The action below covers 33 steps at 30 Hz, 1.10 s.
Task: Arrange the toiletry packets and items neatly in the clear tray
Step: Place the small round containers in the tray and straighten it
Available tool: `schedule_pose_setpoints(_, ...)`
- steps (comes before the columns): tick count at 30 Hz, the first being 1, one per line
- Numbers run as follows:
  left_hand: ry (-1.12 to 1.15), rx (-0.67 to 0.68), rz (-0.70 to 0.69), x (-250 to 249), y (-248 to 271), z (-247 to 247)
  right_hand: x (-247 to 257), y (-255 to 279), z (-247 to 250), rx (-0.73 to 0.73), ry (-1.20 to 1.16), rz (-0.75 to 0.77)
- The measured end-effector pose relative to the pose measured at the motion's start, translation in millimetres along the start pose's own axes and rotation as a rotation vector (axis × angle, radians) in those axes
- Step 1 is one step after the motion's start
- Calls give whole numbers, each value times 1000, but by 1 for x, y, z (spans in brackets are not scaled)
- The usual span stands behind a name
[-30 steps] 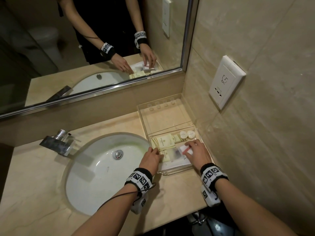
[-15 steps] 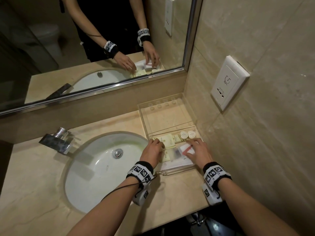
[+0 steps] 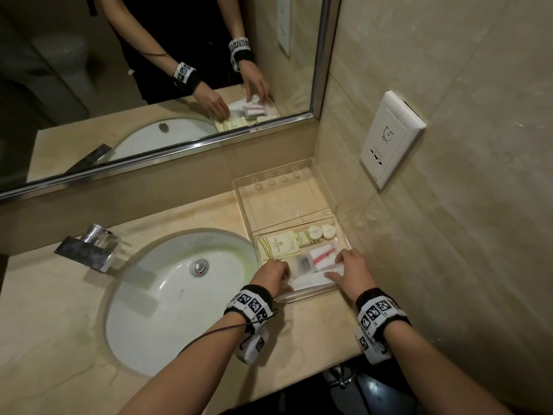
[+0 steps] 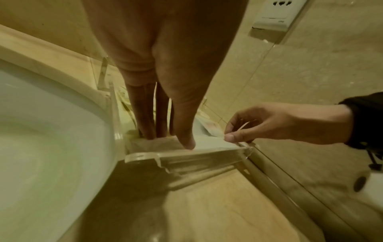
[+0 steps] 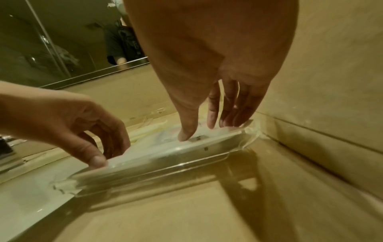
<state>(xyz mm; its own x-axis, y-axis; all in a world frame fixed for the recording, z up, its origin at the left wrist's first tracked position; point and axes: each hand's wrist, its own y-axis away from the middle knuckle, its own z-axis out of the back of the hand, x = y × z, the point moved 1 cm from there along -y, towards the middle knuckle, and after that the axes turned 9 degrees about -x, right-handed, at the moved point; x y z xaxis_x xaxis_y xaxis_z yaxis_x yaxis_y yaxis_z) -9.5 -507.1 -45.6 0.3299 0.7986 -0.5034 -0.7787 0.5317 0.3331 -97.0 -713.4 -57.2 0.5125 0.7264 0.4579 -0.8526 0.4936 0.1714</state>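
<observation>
**Squaring up the last packets in the clear tray**

Standing at the counter [image 3: 167,381], the person has both hands down in the near compartment of the clear tray [image 3: 311,295], which sits in the corner between the basin [image 3: 167,295] and the side wall. The left hand [image 3: 270,275] has its fingers curled, tips pressing down on a long white packet [image 3: 311,281] at the near left corner; whether it pinches the packet I cannot tell. The right hand [image 3: 351,272] lies loosely spread, thumb and fingertips resting on the same packet's right end, not clamped on anything.

Most of the sorting looks done. Cream sachets [image 3: 279,245] lie flat at the back left, two small round bottle caps [image 3: 321,232] sit side by side at the back right, and a white packet with a red stripe [image 3: 321,255] lies between them and the hands. The far compartment [image 3: 284,202] holds nothing I can see.

What seems left is seating the long white packet. Its long axis runs left to right, along the tray's near wall, lying flat. The red-striped packet sits slightly askew and may want straightening.
</observation>
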Motion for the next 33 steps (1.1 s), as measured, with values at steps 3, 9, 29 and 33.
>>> schedule_pose_setpoints(3,30,-13,34,-2,1,-3,1,1,2,21,-5,-15)
schedule_pose_setpoints(9,79,-45,66,-3,2,-6,0,0,2,-40,-13,-40)
schedule_pose_setpoints(29,105,-297,-147,-11,6,-4,32,-10,9,-74,95,157)
schedule_pose_setpoints(33,46,-264,-237,-32,1,-7,33,-15,-1,-16,96,158)
